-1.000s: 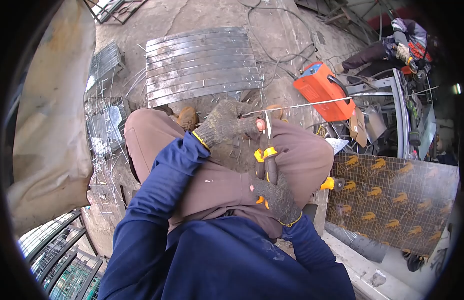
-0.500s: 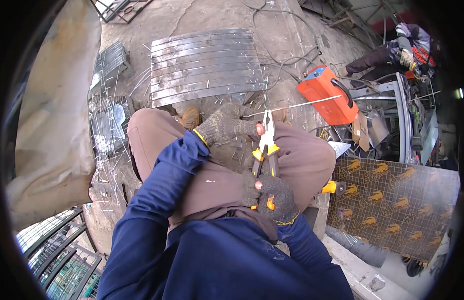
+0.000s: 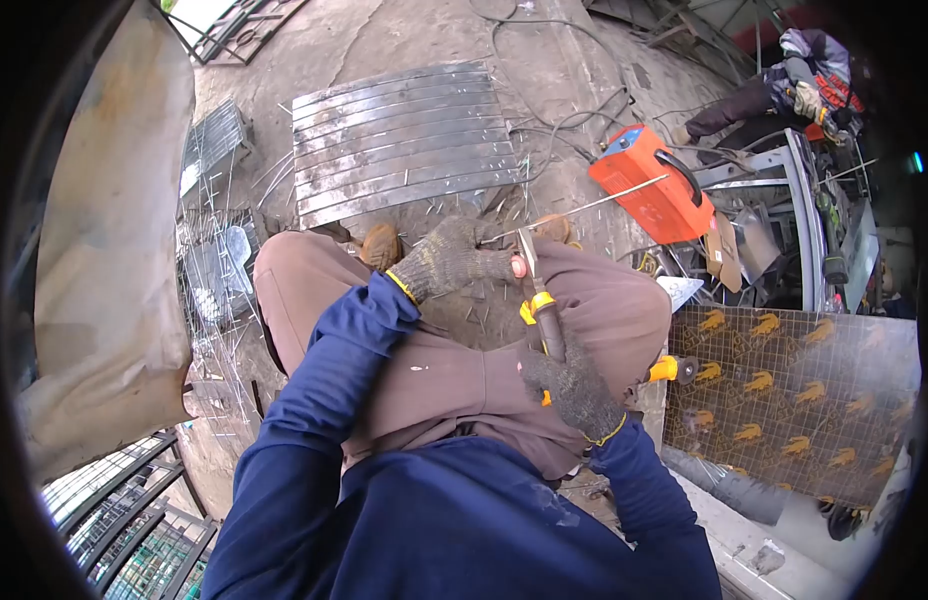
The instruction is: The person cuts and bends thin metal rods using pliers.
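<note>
My left hand (image 3: 449, 262), in a grey knitted glove with a bare thumb tip, is closed on a thin metal rod (image 3: 609, 198) that points up to the right across the orange machine. My right hand (image 3: 574, 390), gloved in dark grey, grips the handles of pliers (image 3: 538, 290) with yellow parts. The pliers' metal head now shows edge-on, close beside my left thumb and the rod. Whether the jaws touch the rod is unclear.
A slatted metal panel (image 3: 404, 140) lies ahead. The orange machine (image 3: 654, 185) stands front right, near a metal frame (image 3: 806, 220). A patterned board (image 3: 784, 400) is at the right, a hanging sheet (image 3: 114, 240) at the left. Another person (image 3: 784, 95) sits far right.
The pliers have turned from flat to edge-on, their handles swinging to the right. My right hand has moved right and slightly up. The rod's far end has shifted slightly left.
</note>
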Demonstrator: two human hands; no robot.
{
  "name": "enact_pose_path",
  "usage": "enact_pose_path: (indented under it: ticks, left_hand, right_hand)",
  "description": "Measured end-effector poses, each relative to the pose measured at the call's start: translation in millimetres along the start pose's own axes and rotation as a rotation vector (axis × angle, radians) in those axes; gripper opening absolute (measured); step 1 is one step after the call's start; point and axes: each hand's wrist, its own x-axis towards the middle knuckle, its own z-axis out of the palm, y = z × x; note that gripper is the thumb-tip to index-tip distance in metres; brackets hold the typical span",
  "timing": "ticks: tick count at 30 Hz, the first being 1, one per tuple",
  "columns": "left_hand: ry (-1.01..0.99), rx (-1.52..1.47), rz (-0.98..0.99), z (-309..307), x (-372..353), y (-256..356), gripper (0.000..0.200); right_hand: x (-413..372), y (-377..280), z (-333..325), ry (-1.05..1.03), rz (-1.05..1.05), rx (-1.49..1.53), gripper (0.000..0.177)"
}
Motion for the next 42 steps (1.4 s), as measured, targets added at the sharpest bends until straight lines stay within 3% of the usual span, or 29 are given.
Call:
enact_pose_path:
  ticks: [1, 5, 10, 11, 13, 14, 16, 17, 18, 19, 20, 21, 23, 24, 25, 26, 27, 29, 30, 31, 32, 33, 35, 39, 42]
  left_hand:
    - [0.013, -0.005, 0.024, 0.6, -1.3, 1.6, 0.039]
    - [0.031, -0.182, 0.136, 1.7, 2.4, -10.6, 0.039]
    - [0.008, -0.164, 0.144, -4.8, 5.0, -8.4, 0.036]
    - [-0.008, -0.138, 0.109, -6.0, 3.4, -5.4, 0.034]
    - [0.029, -0.057, 0.111, -2.9, 1.6, -3.5, 0.032]
    - [0.061, 0.018, 0.11, -0.5, 1.0, -3.4, 0.031]
    - [0.022, 0.017, 0.108, -4.6, 6.6, -9.8, 0.03]
    - [-0.01, 0.014, 0.103, -5.1, 7.6, -13.9, 0.03]
    - [-0.011, 0.012, 0.101, -3.3, 5.6, -7.4, 0.03]
    - [0.04, 0.284, 0.091, -2.7, 2.8, 5.7, 0.031]
    - [0.082, 0.558, 0.076, -0.8, -0.6, 12.9, 0.033]
    - [0.078, 0.563, 0.078, 2.4, 1.7, 0.4, 0.033]
    - [0.135, 0.746, 0.264, 5.5, 12.4, -35.8, 0.036]
    - [0.113, 0.513, 0.145, 5.6, 11.0, -17.0, 0.038]
    - [0.109, 0.513, 0.146, 2.1, 8.6, -1.6, 0.038]
    - [0.126, 0.437, 0.018, -1.8, 7.6, 11.6, 0.038]
    - [0.142, 0.359, -0.114, -4.6, 6.4, 16.4, 0.038]
    - [0.138, 0.3, -0.1, -14.1, 13.5, -11.6, 0.038]
    - [0.147, 0.234, -0.13, -15.1, 11.3, -5.4, 0.047]
    - [0.153, 0.169, -0.156, -16.1, 10.6, 0.0, 0.056]
    - [0.179, 0.086, -0.13, -14.4, 9.3, 2.0, 0.053]
    - [0.178, 0.086, -0.132, -13.8, 8.9, 4.9, 0.053]
    - [0.14, -0.081, -0.023, -12.8, 7.6, 8.9, 0.045]
    - [0.079, -0.213, -0.1, -17.0, 7.9, 4.0, 0.041]
    - [0.163, -0.284, -0.107, -14.7, 6.6, 5.5, 0.042]
  right_hand:
    - [-0.9, -8.9, -4.7, -0.185, 0.303, 0.296, 0.027]
    - [-7.8, -18.9, 0.6, -0.212, 0.136, 0.457, 0.046]
    - [-1.3, -8.4, 17.2, -0.312, 0.502, 1.62, 0.046]
    - [2.0, -9.9, 13.4, -0.314, 0.501, 1.621, 0.046]
    - [13.0, -17.7, 1.6, -0.253, 0.572, 0.603, 0.042]
    - [11.2, -9.3, 6.6, -0.253, 0.573, 0.603, 0.042]
    - [8.4, 5.2, 18.0, 0.114, -0.265, -0.314, 0.045]
    - [4.6, 10.2, 19.6, 0.111, -0.263, -0.315, 0.045]
    - [6.2, -0.2, 18.4, 0.107, -0.06, -0.187, 0.055]
    - [9.7, -6.1, 17.4, 0.103, 0.138, -0.06, 0.064]
    - [10.6, -6.4, 16.9, 0.106, 0.142, -0.056, 0.064]
    - [12.2, -5.2, 14.1, 0.047, 0.156, -0.133, 0.062]
    - [18.7, 1.7, 9.1, -0.02, 0.153, -0.216, 0.06]
    - [13.5, 9.5, 12.1, 0.082, 0.094, -0.216, 0.06]
    - [12.4, 17.1, 13.8, 0.193, 0.027, -0.221, 0.06]
    - [11.2, 23.1, 14.7, 0.268, -0.209, -0.458, 0.052]
    - [13.1, 11.2, 9.1, 0.269, -0.209, -0.46, 0.052]
    - [20.3, -24.6, -4.3, 0.044, 0.299, 0.09, 0.053]
    - [22.1, -22.6, -3.1, 0.036, 0.294, 0.094, 0.053]
    - [24.2, -17.6, -2.5, -0.038, 0.422, 0.395, 0.053]
    - [25.6, -13.5, -1.1, -0.112, 0.549, 0.697, 0.054]
    - [24.5, -12.4, 2.2, -0.113, 0.551, 0.698, 0.054]
    - [19.8, -10.6, 9.1, -0.045, 0.349, 0.733, 0.052]
    - [13.4, -0.9, 13.8, -0.123, 0.454, 0.746, 0.047]
    - [13.8, -5.8, 9.5, -0.183, 0.484, 0.649, 0.039]
